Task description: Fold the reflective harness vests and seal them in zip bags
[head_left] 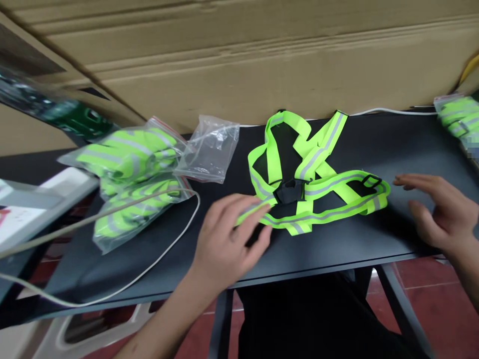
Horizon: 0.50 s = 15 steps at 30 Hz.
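Neon-yellow straps with grey reflective stripes lie in loops on the dark table, joined by a black buckle. My left hand is at the left end of the straps, its fingers apart and curved over the band; whether it presses on it is hard to tell. To the right of the straps, my right hand hovers with fingers spread and nothing in it. An empty clear plastic bag lies behind my left hand.
Two bags of folded neon straps lie at the left, a white cable looping beside them. Another bag is at the far right. Cardboard stands behind the table. A green bottle is at the left.
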Tool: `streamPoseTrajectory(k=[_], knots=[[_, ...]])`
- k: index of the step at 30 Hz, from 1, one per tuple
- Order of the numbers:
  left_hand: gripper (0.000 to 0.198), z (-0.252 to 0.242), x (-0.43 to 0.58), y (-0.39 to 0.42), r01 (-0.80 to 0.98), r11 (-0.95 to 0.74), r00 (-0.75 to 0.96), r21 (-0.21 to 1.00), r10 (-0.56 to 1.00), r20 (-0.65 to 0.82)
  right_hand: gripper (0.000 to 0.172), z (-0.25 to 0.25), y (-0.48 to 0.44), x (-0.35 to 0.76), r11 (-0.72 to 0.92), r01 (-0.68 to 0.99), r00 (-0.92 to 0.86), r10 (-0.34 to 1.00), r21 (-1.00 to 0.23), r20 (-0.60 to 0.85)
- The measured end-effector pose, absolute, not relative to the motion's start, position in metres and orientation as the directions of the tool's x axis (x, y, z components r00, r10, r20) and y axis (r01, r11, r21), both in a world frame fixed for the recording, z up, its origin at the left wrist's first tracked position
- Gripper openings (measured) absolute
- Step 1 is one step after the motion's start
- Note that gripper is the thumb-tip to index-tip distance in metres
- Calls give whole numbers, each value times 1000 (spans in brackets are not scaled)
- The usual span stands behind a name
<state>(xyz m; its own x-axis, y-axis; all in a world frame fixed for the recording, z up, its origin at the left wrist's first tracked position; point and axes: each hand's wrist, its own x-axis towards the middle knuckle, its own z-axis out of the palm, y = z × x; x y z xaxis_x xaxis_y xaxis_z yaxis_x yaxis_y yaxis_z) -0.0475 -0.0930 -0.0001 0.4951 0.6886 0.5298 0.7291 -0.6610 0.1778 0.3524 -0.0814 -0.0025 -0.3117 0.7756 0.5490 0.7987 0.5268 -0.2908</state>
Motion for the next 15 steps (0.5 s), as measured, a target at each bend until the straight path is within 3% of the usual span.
streamPoseTrajectory(k=[2, 4, 6, 9, 12, 15], knots=[[34, -4, -50, -87, 845, -480, 330, 235, 815, 477, 39, -1, -77, 342, 247, 831, -35, 917, -498, 397], [34, -9, -52, -82, 891, -338, 221, 304, 906, 360, 49, 1, -67, 330, 51, 797, 72, 981, -602, 180], [31, -14, -54, -79, 887, -280, 195, 366, 948, 254, 50, 4, -55, 321, -20, 802, 42, 999, -597, 22], [26, -18, -59, -75, 848, -235, 171, 476, 970, 173, 44, 5, -37, 316, -23, 804, -49, 993, -594, -105], [23, -18, -66, -71, 798, -174, 115, 578, 984, 137, 42, 6, -27, 318, -62, 664, -108, 978, -745, -178], [23, -19, -74, -68, 756, -155, 94, 635, 987, 128, 37, 7, -23, 323, -213, 444, -110, 951, -870, -289]])
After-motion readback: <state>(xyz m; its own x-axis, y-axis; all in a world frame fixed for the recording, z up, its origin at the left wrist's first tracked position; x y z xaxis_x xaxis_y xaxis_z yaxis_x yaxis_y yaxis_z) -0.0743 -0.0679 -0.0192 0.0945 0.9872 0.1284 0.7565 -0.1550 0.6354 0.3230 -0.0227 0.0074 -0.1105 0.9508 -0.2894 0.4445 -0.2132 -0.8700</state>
